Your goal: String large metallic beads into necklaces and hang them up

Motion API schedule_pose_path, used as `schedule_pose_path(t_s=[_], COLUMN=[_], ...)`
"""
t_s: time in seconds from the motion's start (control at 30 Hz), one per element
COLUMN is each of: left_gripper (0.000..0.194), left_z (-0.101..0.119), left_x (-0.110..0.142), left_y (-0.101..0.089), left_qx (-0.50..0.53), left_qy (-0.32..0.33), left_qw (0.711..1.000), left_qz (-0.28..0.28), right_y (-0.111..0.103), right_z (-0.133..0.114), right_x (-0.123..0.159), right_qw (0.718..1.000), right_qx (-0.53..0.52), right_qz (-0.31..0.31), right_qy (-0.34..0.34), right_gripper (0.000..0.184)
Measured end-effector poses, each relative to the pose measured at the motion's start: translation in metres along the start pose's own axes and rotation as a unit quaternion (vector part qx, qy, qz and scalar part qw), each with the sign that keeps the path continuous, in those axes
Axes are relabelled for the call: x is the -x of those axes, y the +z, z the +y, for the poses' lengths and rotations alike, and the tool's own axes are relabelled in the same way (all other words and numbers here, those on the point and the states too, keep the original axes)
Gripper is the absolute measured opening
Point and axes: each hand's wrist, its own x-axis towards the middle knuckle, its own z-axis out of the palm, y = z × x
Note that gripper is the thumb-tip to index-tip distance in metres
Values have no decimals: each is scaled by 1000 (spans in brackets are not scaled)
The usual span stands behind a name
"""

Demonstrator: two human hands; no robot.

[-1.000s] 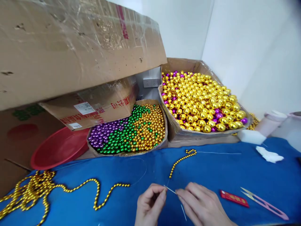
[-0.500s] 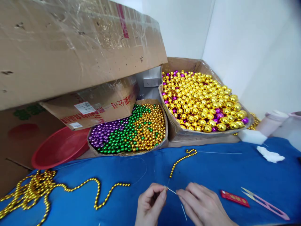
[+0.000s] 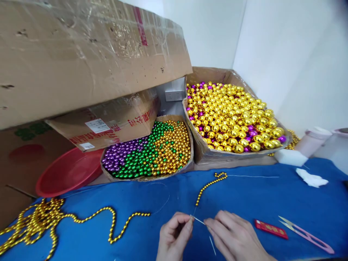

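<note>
Clamping white cord (image 3: 198, 220) in closed fingertip grip of left hand (image 3: 175, 235) and right hand (image 3: 235, 233); holding it near short gold strand (image 3: 206, 186) on blue-covered counter (image 3: 136, 244); finding strand already beaded; seemingly leaving cord work unfinished.

Small workshop, bead work. Bulk stock at far side: right-hand open carton (image 3: 199, 154) of loose gold and purple beads; left-hand open carton (image 3: 189, 167) of purple, green and gold. Worktop (image 3: 272, 195) under blue cloth; plain pale walls beyond. Near left, heaped gold bead strand (image 3: 43, 217). Near right, pink-handled snips (image 3: 293, 226). Large taped carton (image 3: 95, 76), far left.
</note>
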Motion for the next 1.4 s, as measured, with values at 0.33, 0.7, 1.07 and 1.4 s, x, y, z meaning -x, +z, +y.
schedule_pose_path(t_s=[0.33,0.7,1.07,1.4], left_gripper=[18,25,25,25], left_z=[2,-5,-6,-5], left_x=[0,-2,-1,-4], left_y=[2,4,6,6], left_qx=[-6,21,29,66], left_qy=[-2,-36,-34,-72], left_qw=[1000,997,997,994], left_qz=[10,58,71,51], right_y=[2,5,3,4], right_z=[2,2,1,-7], right_x=[3,4,4,-4], right_qw=[1000,999,999,998], right_qx=[17,27,31,61], right_qz=[-10,-35,-20,-5], right_qy=[-7,-2,-9,-17], right_gripper=[25,26,25,19])
